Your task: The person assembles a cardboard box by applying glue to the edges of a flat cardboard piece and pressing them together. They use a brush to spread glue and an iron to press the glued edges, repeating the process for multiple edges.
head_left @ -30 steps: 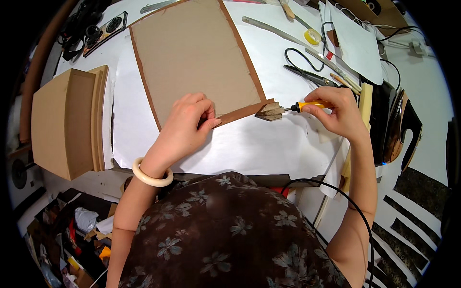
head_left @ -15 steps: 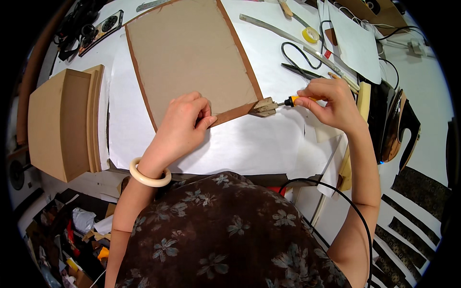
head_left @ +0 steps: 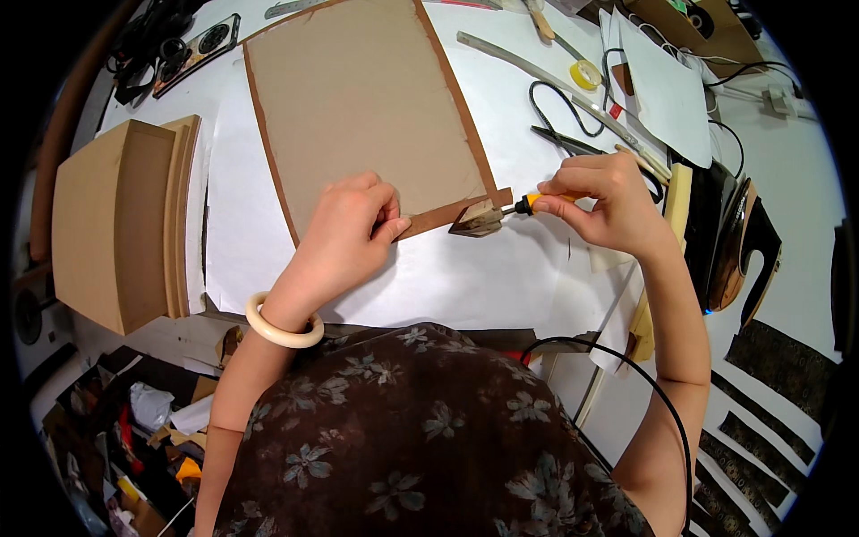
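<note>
A large beige panel (head_left: 367,107) with brown edging lies on white paper. Along its near edge runs a brown edging strip (head_left: 438,215), whose right end sticks out past the corner. My left hand (head_left: 353,224), a cream bangle on its wrist, is closed with thumb and curled fingers pinching this strip left of its middle. In my right hand (head_left: 604,201) is a small iron (head_left: 480,220) with a yellow and black handle and a pointed, stained metal head. The head is tilted at the strip's near side, close to the corner; whether it touches cannot be made out.
To the left stands a brown board box (head_left: 112,224). Scissors (head_left: 568,141), a steel ruler (head_left: 519,63) and yellow tape (head_left: 585,74) lie beyond my right hand. A larger iron (head_left: 734,242) stands at the right. A black cable (head_left: 662,385) loops past my right arm.
The small iron has moved left and toward me, its head turning more on edge and uncovering the strip's right end. My left hand keeps its pinch; the whole view has shifted slightly.
</note>
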Demonstrator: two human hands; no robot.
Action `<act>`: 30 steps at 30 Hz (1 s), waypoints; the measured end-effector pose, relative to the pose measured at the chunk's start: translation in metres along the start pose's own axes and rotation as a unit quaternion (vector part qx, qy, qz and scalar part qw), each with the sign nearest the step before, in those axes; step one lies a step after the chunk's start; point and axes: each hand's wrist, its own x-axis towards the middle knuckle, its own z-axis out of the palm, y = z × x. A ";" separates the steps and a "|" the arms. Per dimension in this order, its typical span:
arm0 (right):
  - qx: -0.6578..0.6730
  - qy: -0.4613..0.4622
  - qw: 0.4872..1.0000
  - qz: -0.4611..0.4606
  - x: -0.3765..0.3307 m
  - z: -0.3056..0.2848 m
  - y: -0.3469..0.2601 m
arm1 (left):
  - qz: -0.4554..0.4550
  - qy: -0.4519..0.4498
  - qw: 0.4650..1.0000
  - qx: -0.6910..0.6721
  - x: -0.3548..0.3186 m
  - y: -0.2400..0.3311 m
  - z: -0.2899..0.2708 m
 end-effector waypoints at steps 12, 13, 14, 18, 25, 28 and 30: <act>-0.051 0.009 0.999 -0.017 0.006 0.010 -0.015 | -0.003 0.000 1.000 -0.002 -0.002 -0.002 0.003; -0.032 0.023 0.999 -0.015 0.007 0.011 -0.014 | 0.000 0.005 1.000 -0.001 -0.001 -0.002 0.002; -0.034 0.018 0.999 -0.014 0.008 0.010 -0.016 | 0.002 0.005 1.000 -0.001 -0.002 -0.002 0.002; -0.036 -0.001 0.999 -0.003 0.008 0.012 -0.029 | -0.002 0.009 1.000 -0.005 -0.002 -0.003 0.003; -0.016 0.017 1.000 -0.004 0.007 0.026 -0.038 | 0.012 0.017 1.000 -0.001 -0.004 -0.005 0.005; -0.061 0.020 0.998 -0.022 0.012 0.025 -0.041 | 0.008 0.014 1.000 0.006 -0.004 -0.003 0.003; -0.057 0.035 0.998 -0.015 0.009 0.028 -0.039 | 0.004 -0.005 0.999 -0.051 -0.005 -0.004 -0.004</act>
